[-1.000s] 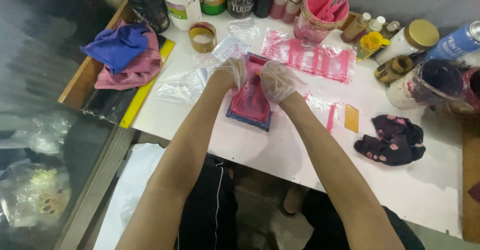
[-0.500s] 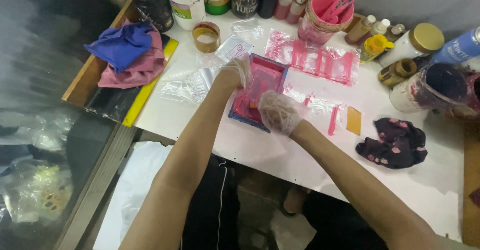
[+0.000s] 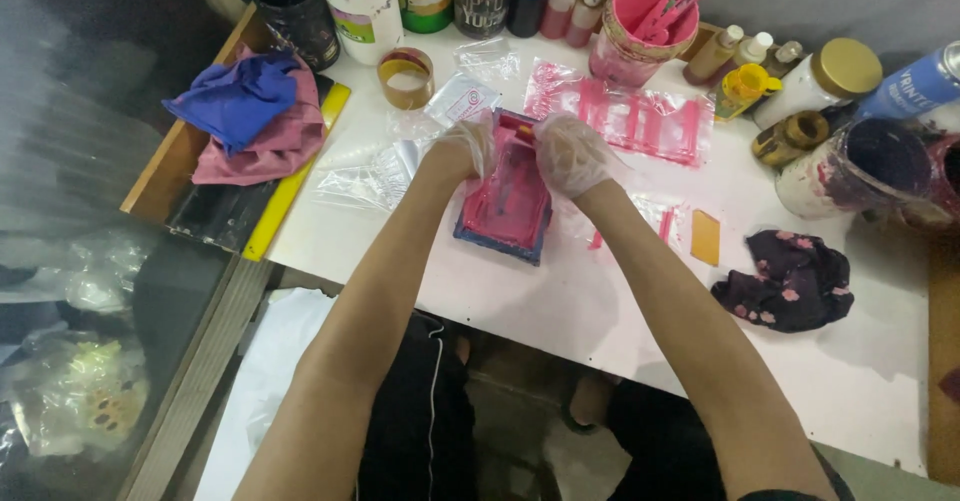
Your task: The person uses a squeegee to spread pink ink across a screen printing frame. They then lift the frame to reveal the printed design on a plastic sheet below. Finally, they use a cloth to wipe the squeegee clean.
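White and smeared with pink, the desk (image 3: 560, 311) stands beside a dark floor strewn with plastic bags, its far edge crowded with jars and bottles. Near its middle, both gloved hands close on the far end of a small rectangular frame (image 3: 505, 206): the left hand (image 3: 462, 149) has its grip wrapped round the far left corner, the right hand (image 3: 568, 153) its grip closed over the far right corner. Blue-edged and coated in wet pink ink inside, the frame lies on the desk. Behind it lies a pink-stained plastic sheet (image 3: 640, 121) and a pink-smeared pot of brushes (image 3: 645, 21); to the right a yellow card (image 3: 705, 237) and a dark flowered rag (image 3: 785, 281); to the left blue and pink cloths (image 3: 250, 111).
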